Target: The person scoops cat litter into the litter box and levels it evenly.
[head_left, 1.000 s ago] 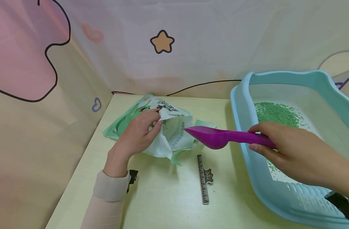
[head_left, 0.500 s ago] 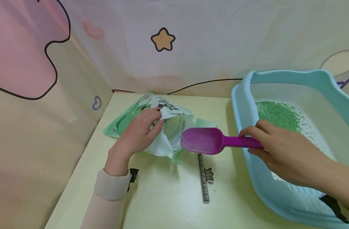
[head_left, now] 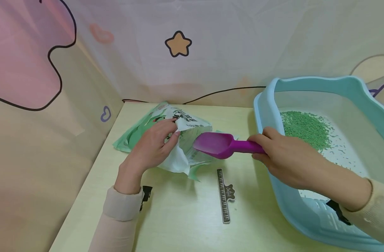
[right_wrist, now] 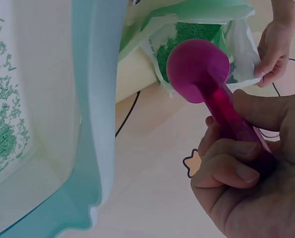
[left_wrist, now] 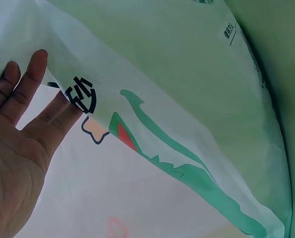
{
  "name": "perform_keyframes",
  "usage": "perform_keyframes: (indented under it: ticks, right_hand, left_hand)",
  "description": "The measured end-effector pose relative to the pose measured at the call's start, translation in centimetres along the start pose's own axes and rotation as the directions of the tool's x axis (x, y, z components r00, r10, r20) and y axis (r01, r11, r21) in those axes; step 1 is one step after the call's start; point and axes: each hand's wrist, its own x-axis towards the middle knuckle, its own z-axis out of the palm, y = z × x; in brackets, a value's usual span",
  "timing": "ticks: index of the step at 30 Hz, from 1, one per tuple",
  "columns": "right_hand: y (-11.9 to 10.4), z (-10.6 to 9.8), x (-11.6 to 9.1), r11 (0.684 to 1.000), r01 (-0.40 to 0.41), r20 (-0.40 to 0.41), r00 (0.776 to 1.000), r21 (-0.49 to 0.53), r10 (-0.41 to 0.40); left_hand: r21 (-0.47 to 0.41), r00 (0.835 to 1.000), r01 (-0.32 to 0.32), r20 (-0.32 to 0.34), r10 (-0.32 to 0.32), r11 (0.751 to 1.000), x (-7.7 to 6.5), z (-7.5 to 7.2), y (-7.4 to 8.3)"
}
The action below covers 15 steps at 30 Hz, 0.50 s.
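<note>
My left hand (head_left: 155, 143) pinches the edge of a white and green plastic bag (head_left: 195, 122) lying on its side, its mouth turned to the right. In the right wrist view, green pellets (right_wrist: 197, 30) show inside that bag. My right hand (head_left: 288, 157) grips the handle of a purple scoop (head_left: 215, 144), fingers and thumb wrapped round it. The scoop's tip overlaps the bag's mouth in the head view. From the left wrist, the bag's printed side (left_wrist: 172, 99) runs past my fingertips.
A light blue litter tray (head_left: 269, 112) stands at the right, with a heap of green pellets (head_left: 305, 129) on its white floor. A dark, long-jawed clip (head_left: 224, 196) lies on the table (head_left: 179, 217). Printed cloth (head_left: 226, 56) hangs behind.
The right hand has moved left with the scoop, bringing its tip over the bag's mouth. The scoop has rolled so its hollow shows. The left hand has stayed on the bag.
</note>
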Motion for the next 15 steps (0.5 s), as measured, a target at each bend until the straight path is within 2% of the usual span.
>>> perform_keyframes:
  ticks: [7,15]
  right_hand:
    - [-1.4,1.3,2.6,0.999,0.027,0.022,0.999,0.044,-0.028]
    - [-3.2,2.3,5.6,0.999,0.032,0.078,0.996,0.012,-0.033]
  left_hand:
    - [0.019,1.0,0.008,0.001,-0.008,1.0,0.0,-0.2,-0.1]
    - [0.027,1.0,0.018,0.01,-0.018,0.999,0.1,-0.1,0.1]
